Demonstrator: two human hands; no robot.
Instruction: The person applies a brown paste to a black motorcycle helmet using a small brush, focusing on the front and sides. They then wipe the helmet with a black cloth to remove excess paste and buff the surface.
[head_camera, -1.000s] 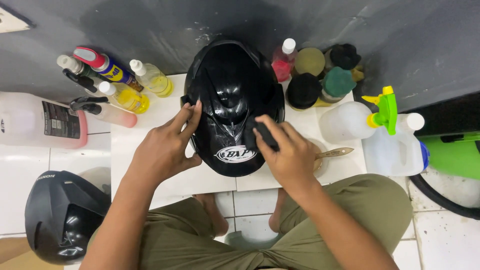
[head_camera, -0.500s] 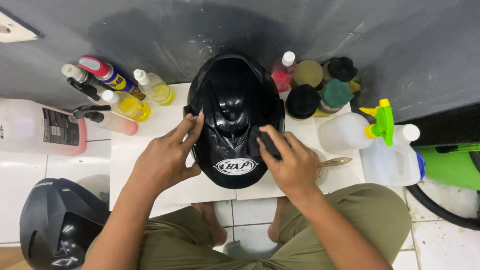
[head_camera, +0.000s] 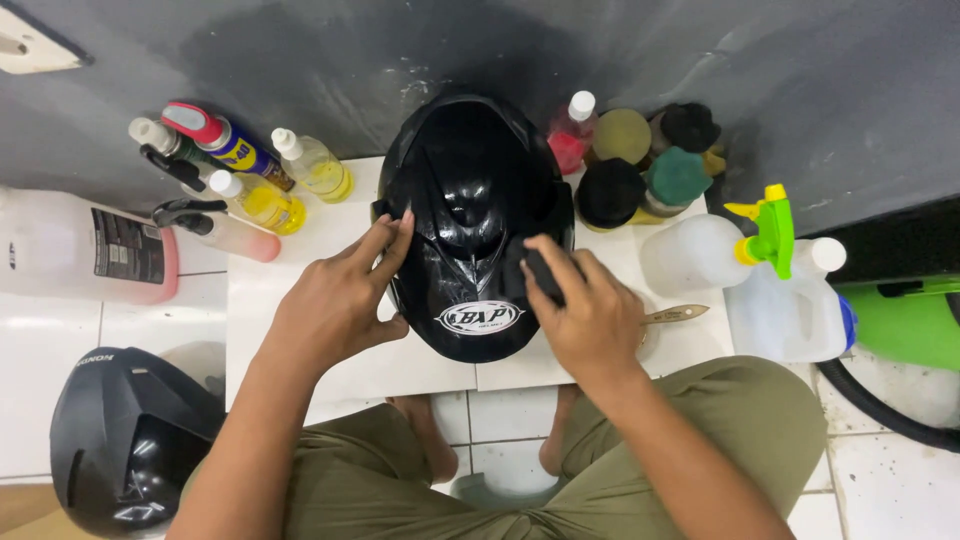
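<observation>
A glossy black helmet (head_camera: 468, 215) with a white oval logo at its near end rests on a low white tiled bench (head_camera: 300, 250). My left hand (head_camera: 335, 300) lies against the helmet's left side, fingers stretched up along the shell. My right hand (head_camera: 590, 315) presses a small dark pad (head_camera: 540, 272) onto the right side of the shell. My knees in olive trousers and my bare feet are below the bench.
Spray and squeeze bottles (head_camera: 240, 165) stand at the bench's left, jars with sponges (head_camera: 650, 165) at the back right. White jugs and a green-trigger sprayer (head_camera: 770, 270) sit right, with a wooden-handled brush (head_camera: 675, 315). A second dark helmet (head_camera: 125, 440) lies on the floor, lower left.
The view has shifted slightly, so the helmet sits lower in the picture. Both hands have stayed on the helmet, the right one still with the pad on the right side.
</observation>
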